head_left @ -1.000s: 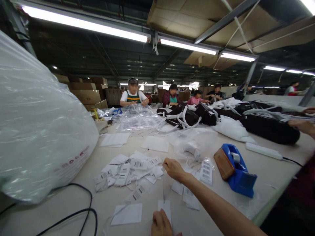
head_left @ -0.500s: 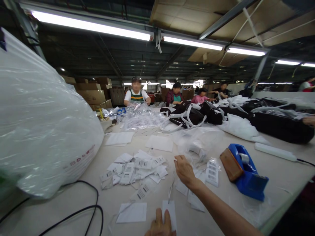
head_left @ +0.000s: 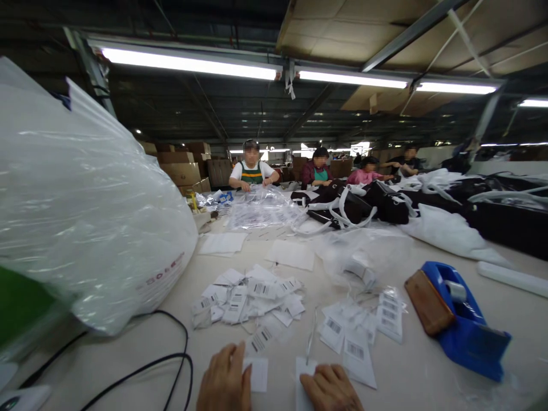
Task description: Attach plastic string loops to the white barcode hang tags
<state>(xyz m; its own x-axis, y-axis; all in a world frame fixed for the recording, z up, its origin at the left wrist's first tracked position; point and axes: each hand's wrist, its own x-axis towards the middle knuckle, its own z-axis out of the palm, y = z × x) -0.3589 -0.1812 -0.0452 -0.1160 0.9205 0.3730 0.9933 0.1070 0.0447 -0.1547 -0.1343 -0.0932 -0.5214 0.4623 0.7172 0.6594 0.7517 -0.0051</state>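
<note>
Long pale work table (head_left: 411,382) in a dim warehouse hall, lit by fluorescent tube lights (head_left: 192,61) beneath a dark roof; stacked cardboard boxes (head_left: 182,165) at the far left. Left hand (head_left: 225,379) flat on the near edge, fingers extended, pressing a small white tag (head_left: 259,374); right hand (head_left: 331,389) beside it, resting palm-down on a second white tag (head_left: 305,371), grasping nothing. Just beyond the hands, a loose heap of barcode labels (head_left: 252,294), with a smaller cluster (head_left: 363,328) to the right. Large filled plastic bag (head_left: 81,200) at left; black cable (head_left: 171,365) looped beneath it. Blue tape dispenser (head_left: 460,319) at right; black bags with white straps (head_left: 355,205) farther back. Seated workers (head_left: 252,171) at the far end.
</note>
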